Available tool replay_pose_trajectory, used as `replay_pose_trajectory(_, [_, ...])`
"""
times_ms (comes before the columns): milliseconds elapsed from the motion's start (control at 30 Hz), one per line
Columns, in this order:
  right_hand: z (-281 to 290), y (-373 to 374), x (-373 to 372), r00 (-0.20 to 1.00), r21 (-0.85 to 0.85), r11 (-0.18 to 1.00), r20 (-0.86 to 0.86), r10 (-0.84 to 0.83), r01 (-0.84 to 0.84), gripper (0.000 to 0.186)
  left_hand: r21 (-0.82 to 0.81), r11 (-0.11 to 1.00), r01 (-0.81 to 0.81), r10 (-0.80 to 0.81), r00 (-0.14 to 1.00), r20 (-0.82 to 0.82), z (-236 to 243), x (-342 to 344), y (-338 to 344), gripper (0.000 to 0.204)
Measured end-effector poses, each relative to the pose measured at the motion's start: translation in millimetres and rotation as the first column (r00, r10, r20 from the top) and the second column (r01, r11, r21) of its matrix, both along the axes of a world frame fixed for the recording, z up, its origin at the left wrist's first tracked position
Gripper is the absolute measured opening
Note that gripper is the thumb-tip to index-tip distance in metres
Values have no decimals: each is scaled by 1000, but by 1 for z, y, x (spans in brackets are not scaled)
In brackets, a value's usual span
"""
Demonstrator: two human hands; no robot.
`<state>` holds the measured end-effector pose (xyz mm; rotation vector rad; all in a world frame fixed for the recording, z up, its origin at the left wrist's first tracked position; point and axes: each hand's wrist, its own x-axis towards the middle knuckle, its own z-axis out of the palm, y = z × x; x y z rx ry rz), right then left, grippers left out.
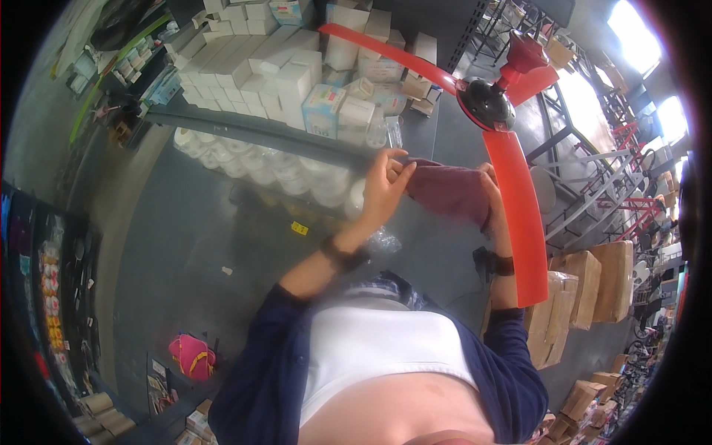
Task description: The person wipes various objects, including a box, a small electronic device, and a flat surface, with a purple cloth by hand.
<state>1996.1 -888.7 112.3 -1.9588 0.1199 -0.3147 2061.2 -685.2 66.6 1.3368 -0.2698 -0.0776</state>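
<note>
A maroon cloth (451, 191) is stretched between my two hands. My left hand (387, 187) pinches its left end between thumb and fingers. At its right end, my right hand (492, 191) grips the cloth, and a red fan blade (519, 215) covers part of that hand and forearm. The blade belongs to a ceiling fan with a dark round hub (486, 105) and a red canopy and rod (521, 59). Another red blade (389, 53) reaches out to the upper left, and a third is partly hidden behind the rod.
Ahead on the left, a shelf (245, 126) bears many white boxes (245, 70), with wrapped white rolls (289, 174) below it. Brown cartons (578, 285) stand on the right, near metal frames (593, 193). A pink bag (191, 356) lies at lower left.
</note>
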Motion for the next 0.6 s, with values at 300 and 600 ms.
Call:
replay_pose_trajectory(300, [-6,16,0,960,-427,900,278,41,85,11,226,955,-193,106,932,348,-9,-7,20,16])
replay_pose_trajectory(600, [-22,27,-13,973,-121,975,163,-164,185,11,551,777,-304,-119,788,603,-12,-17,27,23])
